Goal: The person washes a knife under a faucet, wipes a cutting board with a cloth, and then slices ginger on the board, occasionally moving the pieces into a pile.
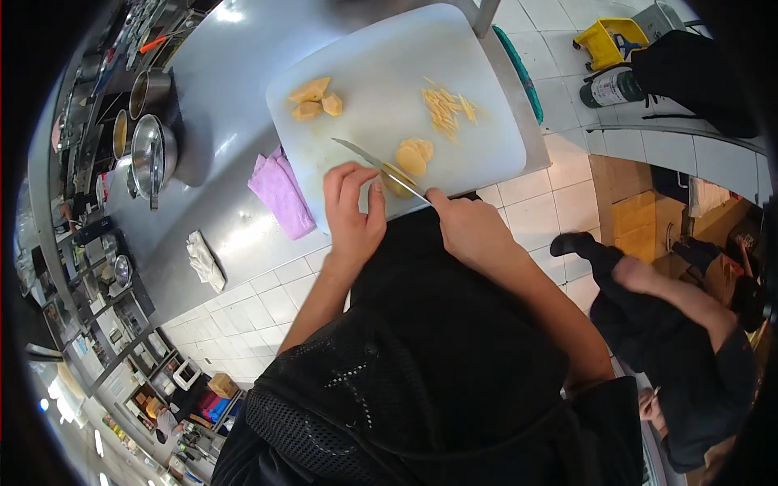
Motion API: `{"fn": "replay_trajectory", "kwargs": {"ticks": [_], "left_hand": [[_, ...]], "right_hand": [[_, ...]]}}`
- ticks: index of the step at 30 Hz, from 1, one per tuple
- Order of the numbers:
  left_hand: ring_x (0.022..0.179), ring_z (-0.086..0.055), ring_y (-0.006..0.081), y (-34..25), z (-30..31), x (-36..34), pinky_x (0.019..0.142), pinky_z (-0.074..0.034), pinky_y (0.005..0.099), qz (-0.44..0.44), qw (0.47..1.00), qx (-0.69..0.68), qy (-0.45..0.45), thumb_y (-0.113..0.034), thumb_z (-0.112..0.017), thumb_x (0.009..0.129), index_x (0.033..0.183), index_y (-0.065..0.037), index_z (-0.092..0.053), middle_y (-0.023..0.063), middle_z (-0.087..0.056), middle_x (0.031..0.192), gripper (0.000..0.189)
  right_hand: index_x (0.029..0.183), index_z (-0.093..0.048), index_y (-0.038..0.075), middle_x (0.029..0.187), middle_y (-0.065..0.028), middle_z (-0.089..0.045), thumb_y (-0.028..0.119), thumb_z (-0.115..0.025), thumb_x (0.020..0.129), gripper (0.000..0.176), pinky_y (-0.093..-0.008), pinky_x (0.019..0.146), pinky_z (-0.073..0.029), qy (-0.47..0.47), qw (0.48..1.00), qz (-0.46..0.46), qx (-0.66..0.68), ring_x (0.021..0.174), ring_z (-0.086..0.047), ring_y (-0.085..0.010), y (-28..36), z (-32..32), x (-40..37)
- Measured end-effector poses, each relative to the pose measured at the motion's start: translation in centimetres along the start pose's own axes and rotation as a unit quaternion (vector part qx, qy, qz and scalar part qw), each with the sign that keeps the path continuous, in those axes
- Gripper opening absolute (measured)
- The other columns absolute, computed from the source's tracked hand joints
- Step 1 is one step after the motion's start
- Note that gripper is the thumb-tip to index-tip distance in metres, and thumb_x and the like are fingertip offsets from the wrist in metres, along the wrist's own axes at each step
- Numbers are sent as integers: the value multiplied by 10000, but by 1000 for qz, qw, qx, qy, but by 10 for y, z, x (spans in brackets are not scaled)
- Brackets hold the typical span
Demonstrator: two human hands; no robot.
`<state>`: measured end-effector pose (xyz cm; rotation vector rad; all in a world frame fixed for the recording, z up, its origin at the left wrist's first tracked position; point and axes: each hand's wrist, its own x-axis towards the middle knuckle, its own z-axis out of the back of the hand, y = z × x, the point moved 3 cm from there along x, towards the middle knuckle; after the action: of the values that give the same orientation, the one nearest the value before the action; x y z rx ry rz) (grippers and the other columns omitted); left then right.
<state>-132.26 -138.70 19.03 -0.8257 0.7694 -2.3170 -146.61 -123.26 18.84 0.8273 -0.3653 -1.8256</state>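
My right hand [474, 227] is closed around the handle of a kitchen knife [369, 156], its blade pointing up and left. The blade lies over a peeled yellow piece [399, 185], which looks like ginger, near the front edge of the white cutting board [365, 73]. Just left of that piece, my left hand [354, 215] has bent fingers with the thumb apart, and nothing shows between them. Thin round slices [414, 156] lie beyond the knife. Farther back are a pile of fine strips [442, 111] and several uncut chunks [310, 101].
A folded purple cloth [279, 194] touches the board's left side. A white cloth [205, 261] lies on the steel counter [219, 162], with metal pots [152, 154] farther left. Another person in black [681, 340] is at the right. A yellow bucket [612, 42] stands on the floor.
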Motion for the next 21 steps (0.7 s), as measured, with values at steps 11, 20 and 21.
{"fn": "replay_trajectory", "kwargs": {"ticks": [11, 20, 21], "left_hand": [[1335, -572, 330, -17, 1, 70, 1204, -333, 526, -76, 959, 124, 241, -185, -582, 1016, 1197, -71, -787, 126, -665, 1353, 296], [1035, -687, 324, 9, -14, -13, 852, -568, 401, 141, 983, -86, 84, 24, -718, 956, 1150, 10, -725, 150, -666, 1137, 195], [1026, -690, 340, 11, -17, -18, 863, -571, 411, 132, 985, -89, 73, 32, -723, 950, 1146, 13, -725, 155, -668, 1143, 197]], "right_hand": [[1194, -592, 20, 834, -230, -744, 58, -558, 956, 243, -577, 736, -585, 7, 999, -32, 20, 811, -756, -437, 1, 6, -1], [1268, -595, -2, 841, -225, -739, 57, -578, 949, 325, -560, 720, -589, -10, 999, -16, 46, 783, -749, -429, 11, 26, -22], [1268, -595, -2, 841, -225, -739, 57, -578, 949, 325, -560, 720, -589, -6, 999, -17, 47, 783, -749, -429, 14, 30, -29]]}}
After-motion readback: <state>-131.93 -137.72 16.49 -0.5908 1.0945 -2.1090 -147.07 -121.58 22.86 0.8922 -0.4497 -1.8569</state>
